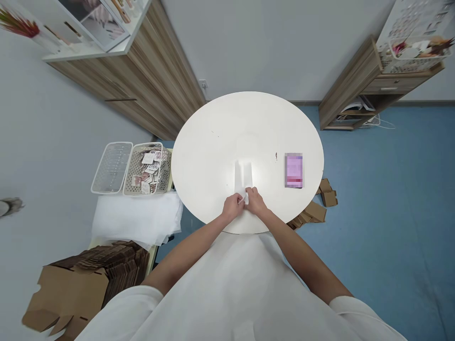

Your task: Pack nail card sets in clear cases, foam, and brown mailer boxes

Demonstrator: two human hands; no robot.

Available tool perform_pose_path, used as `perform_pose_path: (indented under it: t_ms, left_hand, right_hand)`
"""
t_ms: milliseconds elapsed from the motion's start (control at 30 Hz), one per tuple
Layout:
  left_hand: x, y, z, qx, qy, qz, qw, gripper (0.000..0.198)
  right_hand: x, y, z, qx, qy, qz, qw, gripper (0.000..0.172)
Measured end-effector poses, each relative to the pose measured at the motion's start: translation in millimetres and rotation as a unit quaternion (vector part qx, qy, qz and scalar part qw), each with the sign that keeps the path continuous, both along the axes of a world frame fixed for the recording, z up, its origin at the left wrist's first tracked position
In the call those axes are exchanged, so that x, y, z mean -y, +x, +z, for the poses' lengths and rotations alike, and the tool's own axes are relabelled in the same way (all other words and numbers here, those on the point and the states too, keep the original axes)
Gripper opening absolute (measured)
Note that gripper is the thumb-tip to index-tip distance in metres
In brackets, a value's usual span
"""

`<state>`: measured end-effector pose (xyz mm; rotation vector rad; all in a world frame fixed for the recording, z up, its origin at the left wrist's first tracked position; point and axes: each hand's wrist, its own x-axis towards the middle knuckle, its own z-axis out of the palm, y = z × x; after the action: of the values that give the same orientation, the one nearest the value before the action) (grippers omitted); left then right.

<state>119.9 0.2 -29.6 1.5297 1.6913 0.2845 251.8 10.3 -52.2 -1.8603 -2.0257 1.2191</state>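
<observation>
Both hands meet near the front edge of a round white table (213, 142). Between them lies a thin white sheet (248, 174), folded or curled, its two upright-looking flaps reaching away from me. My left hand (232, 207) pinches the sheet's near end. Close beside it, my right hand (255, 201) has its fingers closed on the same end. A small bit of white shows between the fingertips. Whether the sheet is paper or a thin bag, I cannot tell. To the right on the table is a flat pink-purple item (294, 170), its surface blurred.
Left of the table are a white basket of small cards (147, 168), an empty-looking white basket (113, 168), a stack of white sheets (137, 215) and flattened brown cardboard boxes (73, 293). Cardboard pieces (313, 213) lie low at right. Cabinets (167, 71) stand behind.
</observation>
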Motion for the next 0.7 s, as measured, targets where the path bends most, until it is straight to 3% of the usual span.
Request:
perform_pose_path:
  t_ms: [167, 233, 367, 467, 600, 700]
  left_hand:
    - [14.5, 8.6, -6.9, -0.007, 0.058, -0.043, 0.997, 0.015]
    - [23.6, 8.0, -8.6, -0.009, 0.090, -0.080, 0.993, 0.022]
    - [42.6, 5.9, -9.0, -0.053, 0.136, -0.170, 0.975, 0.039]
    - [51.2, -0.5, -7.7, -0.046, 0.150, -0.201, 0.967, 0.048]
    - [41.1, -15.1, -8.1, 0.005, 0.188, -0.173, 0.967, 0.034]
    - [18.0, -19.0, -11.6, -0.026, 0.211, -0.125, 0.969, 0.029]
  right_hand:
    - [-3.1, 16.3, -0.9, -0.103, -0.038, 0.008, 0.994, 0.054]
    - [-5.8, 18.3, 0.2, -0.126, -0.063, -0.019, 0.990, 0.045]
    - [-7.7, 5.7, 1.5, -0.064, -0.031, -0.097, 0.993, 0.027]
    - [-5.0, -1.8, 0.0, -0.048, -0.010, -0.107, 0.993, 0.022]
    - [-2.3, 2.4, -3.5, -0.078, -0.009, -0.091, 0.993, 0.023]
    - [-2.0, 6.6, -5.5, -0.084, -0.015, -0.086, 0.993, 0.024]
